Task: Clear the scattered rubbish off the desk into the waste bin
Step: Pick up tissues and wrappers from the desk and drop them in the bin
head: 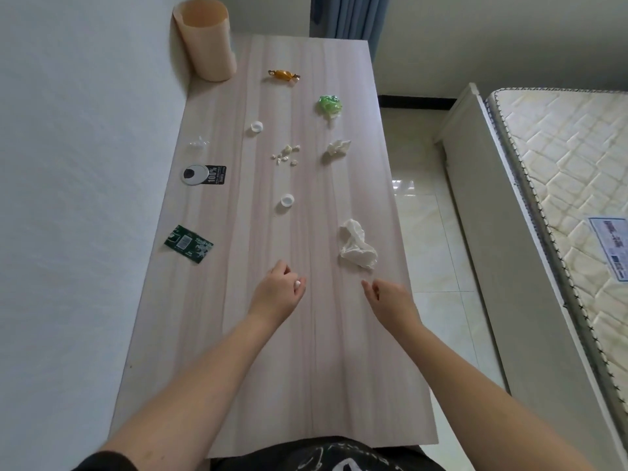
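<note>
Pale wood-grain desk (238, 334), items left to right:
- Green torn foil wrapper (189, 244), 9 o'clock edge.
- Black label (214, 174) beside round silver disc (194, 174).
- Peach cylindrical waste bin (205, 39), 11 o'clock corner.
- Two white bottle caps (257, 127), centre.
- Left hand (280, 294), curled, pinching small white scrap (297, 284).
- Amber candy wrapper (284, 75), 12 o'clock.
- Green crumpled wrapper (329, 104).
- White crumpled tissue (358, 244), 2 o'clock of right hand (390, 297); fingers loosely curled, holding nothing.

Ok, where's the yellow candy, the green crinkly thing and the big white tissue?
yellow candy (283, 75), head view, on its wrapped middle.
green wrapper (329, 104), head view, on its crumpled centre.
big white tissue (357, 244), head view, on its middle fold.
</note>
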Tool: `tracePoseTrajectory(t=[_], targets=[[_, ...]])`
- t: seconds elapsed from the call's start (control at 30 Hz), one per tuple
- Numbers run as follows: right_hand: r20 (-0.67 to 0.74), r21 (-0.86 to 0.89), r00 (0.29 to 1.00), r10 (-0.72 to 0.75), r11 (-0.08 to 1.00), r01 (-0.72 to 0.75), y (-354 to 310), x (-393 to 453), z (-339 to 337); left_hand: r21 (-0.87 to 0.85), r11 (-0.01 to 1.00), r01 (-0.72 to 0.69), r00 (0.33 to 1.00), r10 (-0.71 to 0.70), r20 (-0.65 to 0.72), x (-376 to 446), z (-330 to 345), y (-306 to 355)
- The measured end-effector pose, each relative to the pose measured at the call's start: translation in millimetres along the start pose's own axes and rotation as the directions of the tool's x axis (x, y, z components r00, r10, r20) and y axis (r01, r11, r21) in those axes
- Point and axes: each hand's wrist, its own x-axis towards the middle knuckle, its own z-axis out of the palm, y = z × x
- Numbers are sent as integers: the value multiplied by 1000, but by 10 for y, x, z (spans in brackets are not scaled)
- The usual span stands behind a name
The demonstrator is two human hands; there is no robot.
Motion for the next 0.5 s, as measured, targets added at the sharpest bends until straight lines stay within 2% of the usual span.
tracePoseTrajectory(t=[0.2, 0.27, 0.33, 0.5], targets=[[93, 113, 980, -178, 979, 168, 368, 456, -268, 33, 995, 98, 995, -98, 14, 289, 287, 485], [132, 95, 968, -213, 975, 202, 488, 639, -353, 8, 990, 141, 990, -141, 22, 380, 421, 704], [131, 49, 950, -282, 959, 278, 644, 773, -434, -1, 984, 176, 980, -175, 92, 506, 558, 920], [123, -9, 926, -358, 932, 362, 1035, 1050, -719, 136, 952, 275, 932, -299, 203, 995, 943, 1251]])
